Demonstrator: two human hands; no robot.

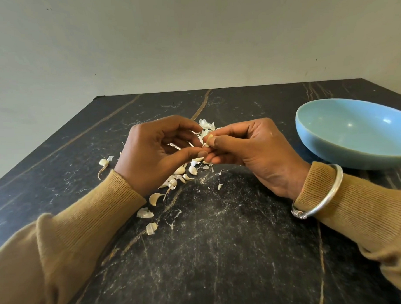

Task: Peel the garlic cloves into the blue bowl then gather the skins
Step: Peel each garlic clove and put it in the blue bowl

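Note:
My left hand (154, 153) and my right hand (247, 150) meet above the dark table, and both pinch one garlic clove (208, 139) whose papery skin sticks up between the fingertips. Several unpeeled cloves (192, 170) lie on the table below and just behind my hands. One clove with a long tail (103, 163) lies apart at the left. Loose skins (144, 213) are scattered toward the near left. The blue bowl (353, 133) stands at the right, and the part of its inside that shows holds nothing.
The black marble-look table (210, 254) ends at a pale wall at the back. Its left edge runs diagonally. Small skin flecks (220, 186) lie in front of my right hand. A silver bangle (319, 193) sits on my right wrist.

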